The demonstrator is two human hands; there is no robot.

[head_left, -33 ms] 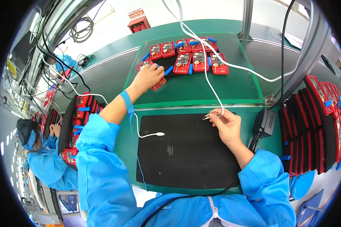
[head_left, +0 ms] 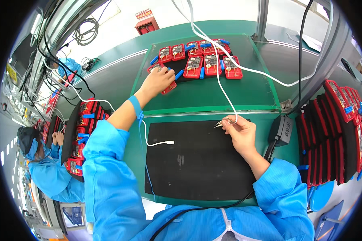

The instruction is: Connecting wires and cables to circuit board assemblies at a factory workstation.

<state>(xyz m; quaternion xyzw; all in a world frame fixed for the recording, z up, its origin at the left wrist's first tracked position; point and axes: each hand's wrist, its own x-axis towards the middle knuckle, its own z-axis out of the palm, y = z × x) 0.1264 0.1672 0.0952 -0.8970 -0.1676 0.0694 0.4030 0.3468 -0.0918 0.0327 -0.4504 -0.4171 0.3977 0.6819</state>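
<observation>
My left hand (head_left: 159,81) reaches to the left end of the rows on the green mat. Its fingers are closed round a red case (head_left: 169,88) with a circuit board, which the hand partly covers. Near the far right corner of the black pad (head_left: 189,168), my right hand (head_left: 243,134) pinches a thin probe (head_left: 218,124) with pointed metal tips. A white cable (head_left: 228,98) runs down into that hand. Several more red cases with circuit boards (head_left: 194,66) lie beyond, with blue pieces (head_left: 179,74) beside them. A blue strap (head_left: 135,106) circles my left wrist.
A white cable plug (head_left: 169,142) lies on the black pad. Stacked black trays with red cases stand at right (head_left: 326,136) and left (head_left: 78,140). A black power adapter (head_left: 280,130) sits right of the pad. A co-worker (head_left: 48,168) sits at left.
</observation>
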